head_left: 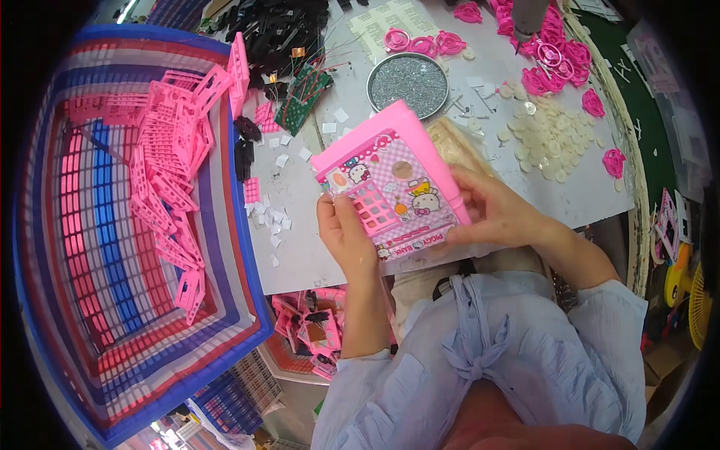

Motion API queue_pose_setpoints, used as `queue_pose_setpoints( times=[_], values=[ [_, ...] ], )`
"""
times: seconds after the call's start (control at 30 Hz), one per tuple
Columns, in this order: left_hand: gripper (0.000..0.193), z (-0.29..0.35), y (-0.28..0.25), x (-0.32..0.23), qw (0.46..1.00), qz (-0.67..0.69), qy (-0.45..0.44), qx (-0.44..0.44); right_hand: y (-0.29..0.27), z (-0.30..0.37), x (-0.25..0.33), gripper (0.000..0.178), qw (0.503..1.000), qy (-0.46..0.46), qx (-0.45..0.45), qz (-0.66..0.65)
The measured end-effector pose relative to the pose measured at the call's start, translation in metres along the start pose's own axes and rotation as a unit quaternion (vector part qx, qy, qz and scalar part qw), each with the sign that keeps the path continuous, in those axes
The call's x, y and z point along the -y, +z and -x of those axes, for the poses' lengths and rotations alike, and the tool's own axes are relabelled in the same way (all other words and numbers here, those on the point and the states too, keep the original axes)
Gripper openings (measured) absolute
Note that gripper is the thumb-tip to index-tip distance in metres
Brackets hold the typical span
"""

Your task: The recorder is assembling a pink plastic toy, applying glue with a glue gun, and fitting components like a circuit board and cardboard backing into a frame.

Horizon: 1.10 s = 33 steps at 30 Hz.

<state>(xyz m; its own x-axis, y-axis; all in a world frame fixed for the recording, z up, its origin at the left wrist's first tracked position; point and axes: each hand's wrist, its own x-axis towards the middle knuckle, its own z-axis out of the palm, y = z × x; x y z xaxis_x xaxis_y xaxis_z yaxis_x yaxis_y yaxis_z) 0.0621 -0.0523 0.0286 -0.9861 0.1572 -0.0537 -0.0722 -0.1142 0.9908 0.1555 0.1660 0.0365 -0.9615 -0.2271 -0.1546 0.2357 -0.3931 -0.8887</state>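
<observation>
Broadly, a grey worktable (300,259) stands beside a striped, blue-rimmed basket (142,34); over the worktable's near side, a pink toy casing (409,180) sits clamped between the left hand (349,238) and right hand (501,211), near a round tin (370,88) of silvery bits (409,81); farther right, pale discs (555,139)

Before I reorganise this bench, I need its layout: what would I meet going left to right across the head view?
Striped crate → pink case → pile of pale discs → yellow grille at the far right.
</observation>
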Motion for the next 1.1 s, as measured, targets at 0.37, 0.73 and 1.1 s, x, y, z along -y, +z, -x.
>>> queue_pose_setpoints(
  times=[0.37, 0.73, 1.1],
  values=[
    [0.033, -0.025, -0.007, -0.014, 0.999, -0.015, 0.039, -0.024, 0.013, 0.004, 0.002, 0.063, 0.999, 0.040, -0.013, -0.017],
    [0.051, -0.033, 0.004, -0.016, 0.996, 0.060, 0.020, -0.060, 0.015, 0.004, -0.006, 0.055, 0.999, 0.008, -0.030, -0.044],
    [0.043, 0.009, 0.009, 0.003, 0.984, -0.115, 0.105, -0.086, 0.021, 0.007, -0.007, 0.046, 0.994, -0.067, -0.058, -0.057]
  ],
)
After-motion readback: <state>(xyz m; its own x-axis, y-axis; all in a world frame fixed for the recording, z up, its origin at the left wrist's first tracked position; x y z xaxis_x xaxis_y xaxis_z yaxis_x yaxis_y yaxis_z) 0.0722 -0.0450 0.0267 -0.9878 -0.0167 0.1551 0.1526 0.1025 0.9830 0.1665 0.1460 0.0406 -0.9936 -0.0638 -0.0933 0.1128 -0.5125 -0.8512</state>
